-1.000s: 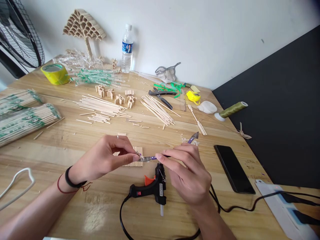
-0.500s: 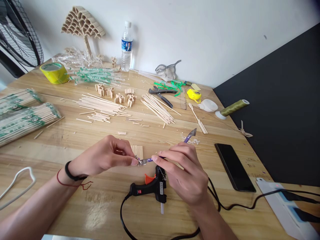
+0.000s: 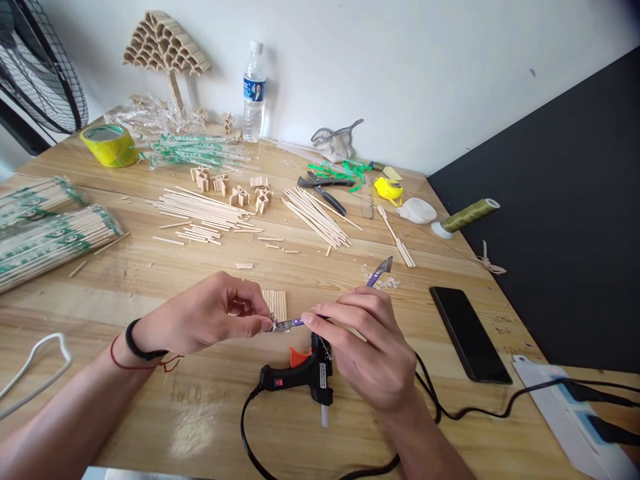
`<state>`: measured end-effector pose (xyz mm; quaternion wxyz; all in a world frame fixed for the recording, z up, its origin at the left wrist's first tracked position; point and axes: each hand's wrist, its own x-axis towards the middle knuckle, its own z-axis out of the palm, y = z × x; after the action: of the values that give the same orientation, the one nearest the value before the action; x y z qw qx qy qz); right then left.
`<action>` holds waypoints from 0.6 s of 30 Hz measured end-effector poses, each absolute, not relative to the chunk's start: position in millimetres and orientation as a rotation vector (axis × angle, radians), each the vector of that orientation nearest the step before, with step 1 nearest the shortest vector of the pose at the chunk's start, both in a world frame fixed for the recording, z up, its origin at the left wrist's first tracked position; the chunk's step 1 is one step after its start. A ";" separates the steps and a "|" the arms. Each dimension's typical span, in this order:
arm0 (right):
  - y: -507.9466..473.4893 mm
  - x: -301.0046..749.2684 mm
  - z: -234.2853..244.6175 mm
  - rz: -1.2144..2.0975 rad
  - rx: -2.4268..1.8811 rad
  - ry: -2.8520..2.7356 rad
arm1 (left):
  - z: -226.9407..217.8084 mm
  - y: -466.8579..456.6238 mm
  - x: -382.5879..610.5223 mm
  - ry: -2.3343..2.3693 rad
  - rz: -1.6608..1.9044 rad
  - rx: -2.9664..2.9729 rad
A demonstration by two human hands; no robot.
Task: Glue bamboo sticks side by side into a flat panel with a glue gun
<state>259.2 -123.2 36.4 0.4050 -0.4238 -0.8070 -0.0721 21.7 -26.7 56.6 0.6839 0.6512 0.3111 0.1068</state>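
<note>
My right hand [image 3: 373,343] is closed round a slim purple-handled knife [image 3: 382,269], which has a curved blade showing at its upper end and a second blade at its lower left end. That lower blade meets the thumb and fingertips of my left hand [image 3: 215,313], which pinch at its tip; whatever is between them is too small to make out. Just behind the fingertips lies a small panel of short sticks [image 3: 277,303] side by side. A black glue gun [image 3: 319,373] with an orange trigger rests beneath the knife, partly covered by my right hand.
Loose sticks [image 3: 200,208], more sticks [image 3: 316,217] and pliers [image 3: 325,187] lie farther back. Bagged sticks [image 3: 55,243] are at left, a phone [image 3: 470,333] and power strip [image 3: 555,407] at right. A water bottle [image 3: 253,93] and stick tree [image 3: 165,47] stand behind.
My left hand has shifted slightly, its thumb moving a little left along the lower blade, so more of the blade shows. The knife and right hand have barely moved.
</note>
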 end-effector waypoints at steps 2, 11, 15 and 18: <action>-122.8 260.1 35.6 -0.182 -1.069 -2.018 | 55.7 -23.3 18.4 0.736 0.266 1.517; -120.2 266.2 34.3 -0.189 -1.064 -1.964 | 50.3 -13.7 9.1 0.776 0.435 1.697; -119.9 267.9 33.0 -0.156 -1.094 -1.944 | 48.0 -19.6 15.5 0.770 0.502 1.694; -115.9 271.5 32.4 -0.144 -1.110 -1.931 | 44.2 -20.7 18.6 0.807 0.579 1.710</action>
<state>271.5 -115.9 32.4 0.4394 -0.4468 -0.7771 -0.0579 18.6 -20.7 44.2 0.5499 0.7222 0.3410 0.2445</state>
